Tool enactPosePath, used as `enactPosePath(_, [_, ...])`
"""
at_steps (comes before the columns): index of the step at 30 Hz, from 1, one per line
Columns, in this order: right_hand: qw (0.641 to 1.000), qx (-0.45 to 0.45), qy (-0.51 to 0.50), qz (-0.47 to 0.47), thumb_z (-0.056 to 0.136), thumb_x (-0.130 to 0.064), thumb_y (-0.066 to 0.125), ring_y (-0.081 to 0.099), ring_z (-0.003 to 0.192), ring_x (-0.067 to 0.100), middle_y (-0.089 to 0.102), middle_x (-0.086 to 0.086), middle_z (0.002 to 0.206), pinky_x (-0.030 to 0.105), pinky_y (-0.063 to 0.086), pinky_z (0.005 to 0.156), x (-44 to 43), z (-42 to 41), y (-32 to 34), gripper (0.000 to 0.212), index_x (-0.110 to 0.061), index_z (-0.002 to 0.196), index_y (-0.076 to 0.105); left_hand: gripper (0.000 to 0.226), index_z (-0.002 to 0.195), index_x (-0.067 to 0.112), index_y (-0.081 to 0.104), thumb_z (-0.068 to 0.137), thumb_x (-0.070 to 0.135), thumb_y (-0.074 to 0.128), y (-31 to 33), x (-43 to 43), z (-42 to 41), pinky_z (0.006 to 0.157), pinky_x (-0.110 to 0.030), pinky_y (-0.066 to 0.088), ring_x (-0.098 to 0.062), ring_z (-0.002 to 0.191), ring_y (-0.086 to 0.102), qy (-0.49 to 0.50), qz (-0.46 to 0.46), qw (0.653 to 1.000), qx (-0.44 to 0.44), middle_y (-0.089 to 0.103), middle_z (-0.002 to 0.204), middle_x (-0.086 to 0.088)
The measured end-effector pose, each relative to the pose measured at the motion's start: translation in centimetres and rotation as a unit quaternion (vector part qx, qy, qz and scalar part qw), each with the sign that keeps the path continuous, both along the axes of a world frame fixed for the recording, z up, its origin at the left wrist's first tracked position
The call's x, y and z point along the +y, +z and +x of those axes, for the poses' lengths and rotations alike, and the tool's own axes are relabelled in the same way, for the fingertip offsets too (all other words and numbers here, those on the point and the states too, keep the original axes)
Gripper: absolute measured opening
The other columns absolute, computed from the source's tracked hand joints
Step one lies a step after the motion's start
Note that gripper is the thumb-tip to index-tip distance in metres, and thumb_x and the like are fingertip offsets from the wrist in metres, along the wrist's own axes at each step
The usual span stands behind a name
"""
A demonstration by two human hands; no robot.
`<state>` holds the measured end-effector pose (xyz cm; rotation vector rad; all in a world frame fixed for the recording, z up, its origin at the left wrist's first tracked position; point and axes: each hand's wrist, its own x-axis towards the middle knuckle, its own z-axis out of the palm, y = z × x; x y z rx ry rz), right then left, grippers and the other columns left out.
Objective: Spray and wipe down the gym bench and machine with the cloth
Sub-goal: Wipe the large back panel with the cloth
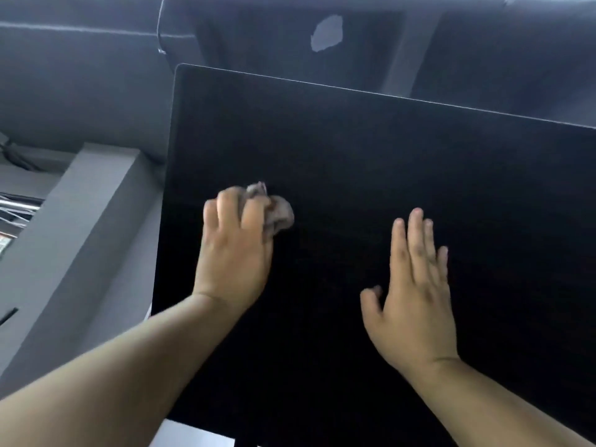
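Observation:
A wide black bench pad (pixel 419 172) fills most of the view. My left hand (pixel 235 253) grips a crumpled greyish-pink cloth (pixel 280 214) and holds it against the pad near its left side. The cloth bulges out past my fingers to the right. My right hand (pixel 416 285) lies flat on the pad with straight fingers, about a hand's width to the right of the left one, holding nothing. No spray bottle is in view.
A grey metal frame beam (pixel 80 237) of the machine slants down to the left of the pad. Behind the pad is dark grey flooring (pixel 80 75) with a pale worn patch (pixel 325 32). Cables or thin bars (pixel 16 208) show at the far left edge.

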<state>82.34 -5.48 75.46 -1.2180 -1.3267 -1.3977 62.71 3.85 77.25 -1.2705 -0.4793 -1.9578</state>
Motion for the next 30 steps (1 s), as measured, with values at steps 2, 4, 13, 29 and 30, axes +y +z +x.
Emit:
enactPosePath(2, [1.000, -0.004, -0.003, -0.016, 0.085, -0.019, 0.058, -0.026, 0.148, 0.012, -0.028, 0.002, 0.161, 0.033, -0.014, 0.121, 0.0, -0.2, -0.3, 0.097, -0.016, 0.156, -0.009, 0.031, 0.118, 0.009, 0.049, 0.088, 0.016, 0.050, -3.7, 1.5, 1.2, 0.080, -0.048, 0.053, -0.036, 0.095, 0.049, 0.044, 0.035, 0.991, 0.124, 0.046, 0.119, -0.016])
enactPosePath(4, [0.999, -0.025, -0.011, -0.038, 0.084, -0.021, 0.060, -0.026, 0.148, 0.016, -0.027, 0.005, 0.162, 0.037, -0.009, 0.121, -0.2, -0.2, -0.5, 0.096, -0.018, 0.157, -0.003, 0.028, 0.115, 0.012, 0.054, 0.088, 0.019, 0.048, -4.0, 1.5, -0.1, 0.080, -0.047, 0.052, -0.037, 0.093, 0.055, 0.070, 0.047, 0.977, 0.196, 0.054, 0.119, -0.015])
enactPosePath(13, [0.993, -0.108, 0.044, -0.018, 0.087, -0.020, 0.049, -0.009, 0.150, 0.003, 0.004, -0.007, 0.165, 0.028, -0.009, 0.121, -2.7, -3.0, 4.8, 0.073, -0.028, 0.153, 0.021, 0.039, 0.123, 0.004, 0.053, 0.085, 0.012, 0.057, 7.9, -3.2, -4.2, 0.096, -0.044, 0.036, -0.039, 0.108, 0.041, -0.011, 0.002, 0.999, -0.052, 0.044, 0.125, -0.021])
enactPosePath(29, [0.994, -0.103, 0.022, -0.014, 0.084, -0.028, 0.038, -0.013, 0.150, 0.003, -0.002, -0.009, 0.165, 0.030, -0.011, 0.122, -2.1, -4.4, 5.6, 0.074, -0.023, 0.155, 0.019, 0.029, 0.117, 0.012, 0.061, 0.089, 0.014, 0.058, 11.6, -6.8, -2.3, 0.087, -0.047, 0.044, -0.039, 0.103, 0.048, 0.033, 0.059, 0.997, 0.033, 0.052, 0.124, -0.015])
enactPosePath(30, [0.994, -0.100, 0.023, -0.027, 0.085, -0.025, 0.045, -0.015, 0.149, 0.002, -0.005, -0.010, 0.165, 0.030, -0.012, 0.122, -2.0, -4.1, 4.7, 0.077, -0.023, 0.156, 0.016, 0.030, 0.117, 0.012, 0.061, 0.087, 0.014, 0.058, 10.5, -5.9, -2.1, 0.084, -0.047, 0.046, -0.038, 0.102, 0.048, 0.046, 0.062, 0.996, 0.037, 0.053, 0.123, -0.016])
